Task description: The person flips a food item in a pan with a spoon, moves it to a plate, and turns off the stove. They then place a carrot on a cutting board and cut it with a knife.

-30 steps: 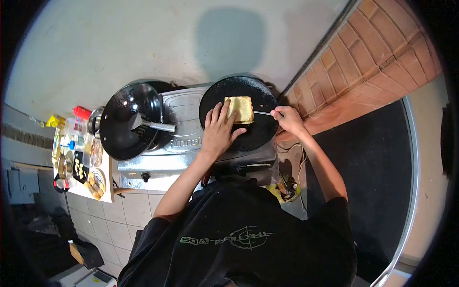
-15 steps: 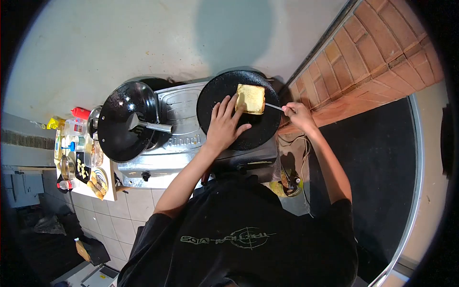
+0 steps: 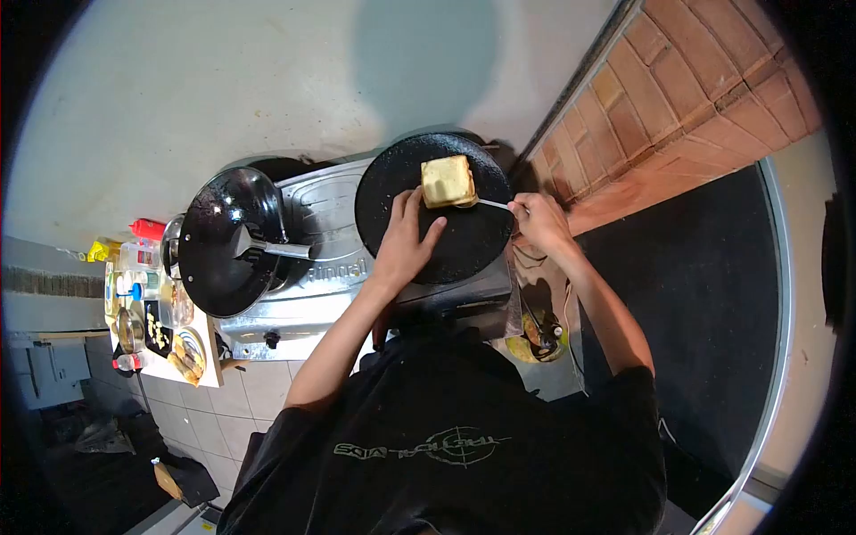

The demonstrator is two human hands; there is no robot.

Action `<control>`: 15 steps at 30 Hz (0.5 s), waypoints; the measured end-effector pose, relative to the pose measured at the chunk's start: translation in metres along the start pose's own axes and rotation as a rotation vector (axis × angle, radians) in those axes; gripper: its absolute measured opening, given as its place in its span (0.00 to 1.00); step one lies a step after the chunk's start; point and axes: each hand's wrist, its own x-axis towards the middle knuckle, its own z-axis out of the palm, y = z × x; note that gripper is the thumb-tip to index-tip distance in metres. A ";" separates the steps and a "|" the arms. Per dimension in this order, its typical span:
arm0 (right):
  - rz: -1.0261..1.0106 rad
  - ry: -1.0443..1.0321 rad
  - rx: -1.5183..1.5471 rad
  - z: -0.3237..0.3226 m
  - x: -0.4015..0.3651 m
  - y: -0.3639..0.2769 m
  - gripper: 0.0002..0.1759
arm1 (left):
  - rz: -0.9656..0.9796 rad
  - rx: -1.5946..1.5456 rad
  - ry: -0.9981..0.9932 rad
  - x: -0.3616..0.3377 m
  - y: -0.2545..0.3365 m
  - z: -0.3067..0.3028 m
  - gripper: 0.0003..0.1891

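Note:
A square sandwich of pale bread slices [image 3: 447, 182] lies in a round black flat pan [image 3: 464, 250] on the right burner. My left hand [image 3: 406, 245] reaches over the pan with fingers stretched out and thumb apart, its fingertips at the bread's lower left edge. From the other side, my right hand [image 3: 540, 222] is closed around a thin metal utensil [image 3: 496, 205]. The utensil's far end meets the sandwich's lower right corner, partly hidden there, so its exact kind cannot be made out.
A black wok [image 3: 209, 254] with a metal spatula [image 3: 276, 250] in it sits on the left side of the stove [image 3: 325, 218]. Further left, a side table holds a red bottle [image 3: 147, 229], a plate of food [image 3: 187, 355] and several containers. A brick wall [image 3: 660, 98] rises at the right.
The sandwich has tilted slightly and shifted a little left in view. My right hand has come closer to the pan, pushing the utensil inward. My left fingers have slid down to the bread's edge.

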 end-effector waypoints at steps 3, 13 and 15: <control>0.027 -0.003 -0.030 0.003 0.000 -0.006 0.12 | 0.211 0.207 -0.065 0.023 -0.016 0.011 0.26; 0.136 -0.100 -0.053 0.002 -0.002 -0.012 0.12 | 0.251 0.425 -0.164 0.027 -0.027 0.038 0.25; 0.127 -0.090 -0.073 0.003 -0.002 -0.011 0.12 | 0.255 0.437 -0.179 0.028 -0.029 0.036 0.26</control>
